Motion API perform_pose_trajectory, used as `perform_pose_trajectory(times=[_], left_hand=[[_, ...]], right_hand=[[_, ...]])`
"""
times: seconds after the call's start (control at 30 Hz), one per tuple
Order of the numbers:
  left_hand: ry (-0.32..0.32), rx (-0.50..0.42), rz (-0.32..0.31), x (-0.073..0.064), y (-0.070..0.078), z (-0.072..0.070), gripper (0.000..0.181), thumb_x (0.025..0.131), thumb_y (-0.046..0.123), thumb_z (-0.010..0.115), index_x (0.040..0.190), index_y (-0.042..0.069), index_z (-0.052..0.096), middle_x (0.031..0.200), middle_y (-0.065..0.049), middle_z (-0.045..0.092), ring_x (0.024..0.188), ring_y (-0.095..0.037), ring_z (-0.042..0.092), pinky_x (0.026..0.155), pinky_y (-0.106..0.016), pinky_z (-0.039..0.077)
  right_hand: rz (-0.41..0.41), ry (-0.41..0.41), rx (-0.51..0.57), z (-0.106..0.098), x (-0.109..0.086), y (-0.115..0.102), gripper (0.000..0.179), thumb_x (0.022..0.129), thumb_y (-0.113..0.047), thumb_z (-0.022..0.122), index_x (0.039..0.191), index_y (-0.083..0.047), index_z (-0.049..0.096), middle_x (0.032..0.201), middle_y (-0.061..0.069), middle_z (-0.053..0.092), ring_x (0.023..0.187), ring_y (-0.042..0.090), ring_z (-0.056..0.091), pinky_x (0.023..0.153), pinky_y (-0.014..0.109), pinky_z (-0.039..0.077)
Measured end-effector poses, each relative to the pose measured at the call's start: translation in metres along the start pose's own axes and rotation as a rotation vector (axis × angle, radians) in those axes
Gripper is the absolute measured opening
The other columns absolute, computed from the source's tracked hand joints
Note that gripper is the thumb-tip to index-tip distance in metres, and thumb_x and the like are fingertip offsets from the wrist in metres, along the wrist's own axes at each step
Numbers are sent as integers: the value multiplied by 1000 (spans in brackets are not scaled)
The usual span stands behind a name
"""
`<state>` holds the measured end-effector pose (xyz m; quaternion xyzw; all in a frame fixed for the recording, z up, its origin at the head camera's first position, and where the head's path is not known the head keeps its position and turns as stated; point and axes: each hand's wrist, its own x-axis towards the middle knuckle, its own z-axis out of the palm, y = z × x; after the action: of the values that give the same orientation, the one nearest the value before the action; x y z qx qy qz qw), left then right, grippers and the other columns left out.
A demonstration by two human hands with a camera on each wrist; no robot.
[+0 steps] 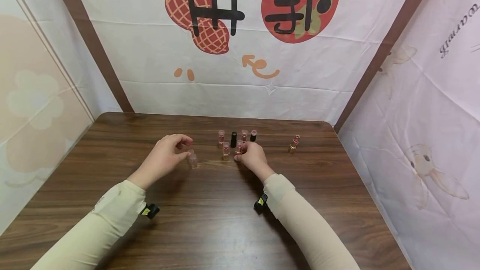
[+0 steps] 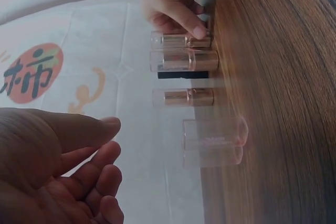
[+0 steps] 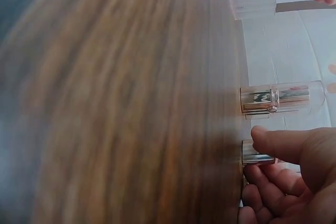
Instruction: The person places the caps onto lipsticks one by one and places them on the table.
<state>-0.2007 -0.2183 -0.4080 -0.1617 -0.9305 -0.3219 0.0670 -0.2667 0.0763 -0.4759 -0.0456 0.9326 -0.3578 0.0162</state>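
Note:
My right hand [image 1: 255,158] pinches a gold lipstick with a clear cap [image 1: 239,146] between thumb and fingers, low on its tube. The lipstick stands upright on the table, and in the right wrist view the hand [image 3: 294,171] covers its upper part. Just left of it stands another capped gold lipstick [image 1: 226,151], apart from the fingers. My left hand [image 1: 167,153] hovers with loosely bent fingers beside two clear caps [image 1: 193,160], which stand close together. In the left wrist view, a gap separates that hand [image 2: 63,161] from the clear caps [image 2: 214,135].
Behind the pinched lipstick stand a capped lipstick [image 1: 221,138], a black tube [image 1: 234,139], another capped lipstick [image 1: 244,135] and a black-based one [image 1: 253,135]. Farther right are gold lipstick tubes [image 1: 293,146]. A printed cloth [image 1: 232,95] hangs behind the wooden table [image 1: 195,228].

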Motion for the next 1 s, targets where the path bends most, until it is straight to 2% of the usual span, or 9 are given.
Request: perform_pose_trajectory(times=[0.23, 0.37, 0.5, 0.67, 0.87, 1.0], left_hand=[[-41, -8, -54, -2, -11, 1, 36, 93, 11, 75, 127, 5, 65, 123, -14, 67, 111, -33, 60, 94, -52, 50], [-50, -5, -72, -2, -19, 1, 37, 94, 11, 75, 128, 4, 64, 124, -15, 67, 112, -34, 60, 95, -53, 50], [-64, -1, -73, -1, -26, 1, 37, 95, 8, 72, 130, 4, 63, 126, -16, 66, 114, -35, 59, 96, -54, 49], [-94, 6, -70, 3, -35, 4, 39, 95, 3, 70, 133, 3, 61, 130, -18, 65, 116, -36, 57, 98, -56, 46], [-137, -4, -75, 11, -44, 11, 44, 94, 2, 70, 136, 2, 58, 134, -19, 62, 121, -38, 55, 109, -60, 38], [-153, 6, -69, 16, -48, 17, 44, 94, 1, 71, 136, 1, 59, 133, -20, 62, 120, -39, 55, 104, -58, 43]], right_hand=[[4, 10, -5, -17, -12, 6, 32, 86, -25, 85, 112, -11, 71, 106, 2, 72, 99, 20, 67, 88, 41, 55], [-28, 18, 2, -35, -21, 7, 34, 88, -24, 83, 117, -10, 71, 111, 5, 73, 100, 21, 69, 87, 42, 56], [-57, 28, 15, -54, -29, 10, 34, 90, -23, 81, 119, -9, 71, 112, 6, 74, 96, 20, 70, 83, 40, 57], [-88, 49, 13, -79, -38, 13, 32, 90, -24, 81, 118, -10, 71, 112, 5, 73, 99, 20, 70, 85, 41, 57], [-130, 47, 30, -105, -44, 19, 33, 92, -23, 79, 121, -12, 70, 119, 8, 71, 104, 22, 68, 89, 44, 55], [-112, 71, 35, -120, -49, 24, 34, 92, -24, 79, 122, -10, 69, 118, 8, 72, 104, 23, 67, 88, 43, 56]])
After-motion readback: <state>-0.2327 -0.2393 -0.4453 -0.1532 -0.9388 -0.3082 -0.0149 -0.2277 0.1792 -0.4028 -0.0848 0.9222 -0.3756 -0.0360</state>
